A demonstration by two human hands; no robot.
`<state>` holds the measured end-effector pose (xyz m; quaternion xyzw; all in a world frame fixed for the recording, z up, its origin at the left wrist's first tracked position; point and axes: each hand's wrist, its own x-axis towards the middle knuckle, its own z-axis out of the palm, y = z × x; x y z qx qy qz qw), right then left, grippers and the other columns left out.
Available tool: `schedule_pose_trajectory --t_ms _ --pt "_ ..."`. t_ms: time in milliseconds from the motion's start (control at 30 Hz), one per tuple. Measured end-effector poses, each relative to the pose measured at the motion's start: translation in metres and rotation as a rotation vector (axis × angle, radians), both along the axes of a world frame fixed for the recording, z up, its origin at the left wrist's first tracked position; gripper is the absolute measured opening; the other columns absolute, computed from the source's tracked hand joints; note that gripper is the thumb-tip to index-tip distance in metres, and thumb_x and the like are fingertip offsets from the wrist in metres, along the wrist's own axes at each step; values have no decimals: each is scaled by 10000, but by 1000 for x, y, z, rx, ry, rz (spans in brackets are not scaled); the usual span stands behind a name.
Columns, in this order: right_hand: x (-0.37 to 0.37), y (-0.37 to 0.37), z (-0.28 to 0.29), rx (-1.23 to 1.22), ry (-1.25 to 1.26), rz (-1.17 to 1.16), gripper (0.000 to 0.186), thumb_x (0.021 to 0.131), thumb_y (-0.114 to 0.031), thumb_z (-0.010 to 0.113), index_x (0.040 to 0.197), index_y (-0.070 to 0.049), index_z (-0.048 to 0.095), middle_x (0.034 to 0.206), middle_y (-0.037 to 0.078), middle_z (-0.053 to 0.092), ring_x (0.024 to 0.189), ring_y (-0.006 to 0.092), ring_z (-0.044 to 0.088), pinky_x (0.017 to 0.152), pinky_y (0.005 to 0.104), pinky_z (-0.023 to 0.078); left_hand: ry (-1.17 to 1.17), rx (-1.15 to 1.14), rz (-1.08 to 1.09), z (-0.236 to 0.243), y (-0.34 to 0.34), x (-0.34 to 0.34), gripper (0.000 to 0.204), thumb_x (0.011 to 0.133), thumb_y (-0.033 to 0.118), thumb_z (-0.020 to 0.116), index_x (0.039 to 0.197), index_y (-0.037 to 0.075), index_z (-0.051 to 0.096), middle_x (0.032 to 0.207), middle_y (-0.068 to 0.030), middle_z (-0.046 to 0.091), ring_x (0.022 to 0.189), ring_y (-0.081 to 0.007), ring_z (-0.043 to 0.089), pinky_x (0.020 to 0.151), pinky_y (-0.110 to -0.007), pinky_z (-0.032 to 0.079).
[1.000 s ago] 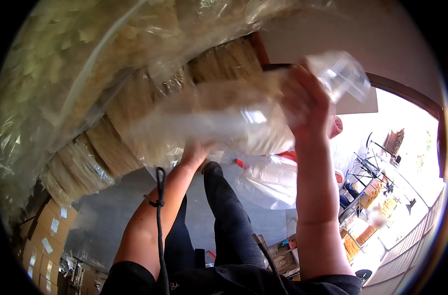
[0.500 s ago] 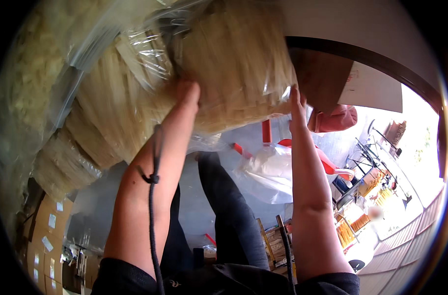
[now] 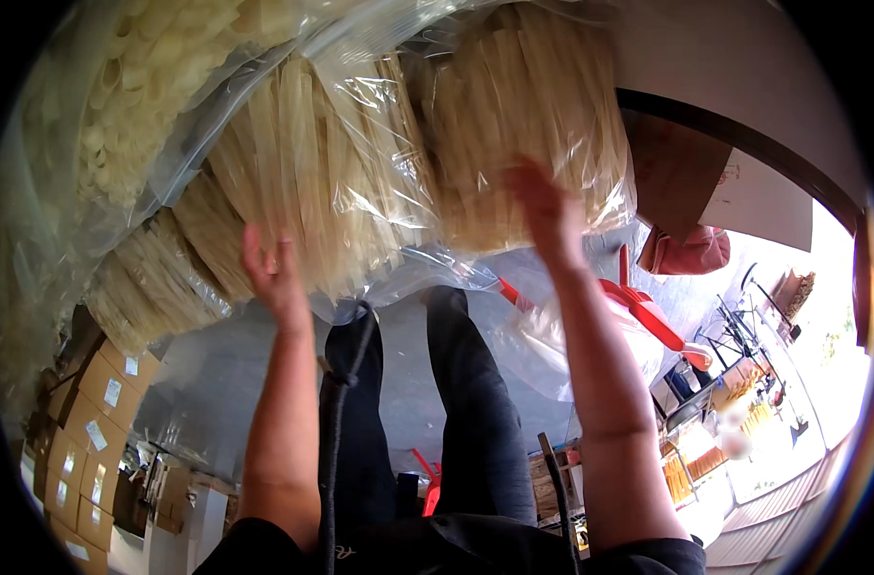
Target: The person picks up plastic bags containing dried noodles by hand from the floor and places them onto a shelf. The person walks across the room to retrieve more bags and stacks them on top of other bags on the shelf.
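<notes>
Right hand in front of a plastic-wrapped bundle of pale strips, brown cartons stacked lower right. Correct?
Not quite: the head view shows the brown cartons stacked at lower left. The right hand is indeed in front of a plastic-wrapped bundle of pale strips.

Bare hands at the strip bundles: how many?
2: the left hand in front of a bundle of pale strips; the right hand, blurred, in front of the rightmost bundle. No others show there.

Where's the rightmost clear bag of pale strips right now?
In the head view, the rightmost bag is at upper centre, right of another strip bag, with the right hand in front of it.
</notes>
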<state>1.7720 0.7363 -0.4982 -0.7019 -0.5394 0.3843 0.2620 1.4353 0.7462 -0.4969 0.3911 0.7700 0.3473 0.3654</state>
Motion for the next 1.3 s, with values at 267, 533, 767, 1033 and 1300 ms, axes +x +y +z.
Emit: schedule_pose_trajectory --t_ms 267,533,767,1033,1300 --pt "-132 16 -53 -460 -188 -18 878 637 -634 553 1209 6 369 1200 237 408 1126 348 388 948 367 301 -553 -818 -90 -64 -18 -93 943 617 729 492 1329 185 196 1304 -10 313 1168 -176 323 895 -345 310" --pt "-144 26 -84 -425 171 -307 824 640 -613 575 1172 -5 411 1170 211 455 1066 331 452 894 352 355 -668 -673 -49 -77 -13 -101 817 746 576 505 1323 85 200 1295 -59 331 1185 -170 310 952 -319 290" --pt "-147 14 -21 -417 240 -108 523 745 -466 550 1044 -37 531 871 179 599 862 296 563 763 347 412 -501 -516 -176 -23 -8 -88 698 824 484 458 1282 -6 264 1268 -77 370 1137 -158 369 901 -278 330" --pt "-129 -46 172 -557 455 -40 246 816 -227 560 889 6 586 695 58 584 678 41 470 617 256 422 -227 -916 -246 154 -79 -146 460 833 416 494 950 -17 593 815 -42 584 772 -83 494 683 -258 406" --pt "-91 -42 116 -946 339 218 343 793 -336 544 892 -13 602 717 87 605 685 143 575 629 275 456 -514 -1227 -419 151 -37 -136 366 815 401 507 816 41 576 721 -33 576 649 -141 562 557 -281 445"
